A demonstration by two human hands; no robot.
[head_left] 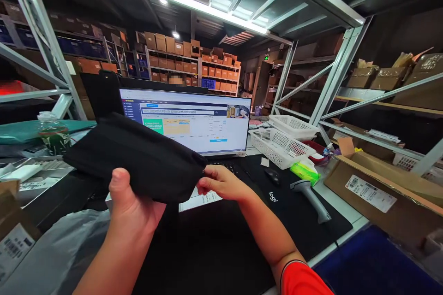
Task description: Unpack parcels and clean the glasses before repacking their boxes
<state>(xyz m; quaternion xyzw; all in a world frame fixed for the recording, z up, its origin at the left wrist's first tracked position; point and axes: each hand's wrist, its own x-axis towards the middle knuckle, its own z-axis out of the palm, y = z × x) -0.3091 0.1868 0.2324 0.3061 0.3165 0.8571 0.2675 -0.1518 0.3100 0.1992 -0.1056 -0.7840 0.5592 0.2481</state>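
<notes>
My left hand [136,214] is closed around the lower edge of a long, flat pouch-like piece of soft black fabric [138,154], with my thumb lying over its near face. The fabric is held up in the air before me, slanting down from left to right, and it covers the lower left part of a wide monitor with a lit screen [228,129]. My right hand [223,183] is at the fabric's right end, its fingers curled and touching the edge; I cannot tell whether they pinch the cloth or only rest against it.

Just below that end, a flat white item with printed lettering [197,203] shows, partly hidden by the fabric and my right hand. Beneath it a large black desk mat [256,214] covers much of the tabletop [358,228]. To the right of my right hand, a black computer mouse [272,176] and a grey handheld barcode scanner [313,200] lie on the mat, with a bright green and yellow soft packet [305,173] just beyond the scanner. Behind the packet stands a white perforated plastic basket [278,147]. Farther right is an open brown cardboard box with a white label [384,184]. Left of my left forearm lies a translucent plastic bag [74,244].
</notes>
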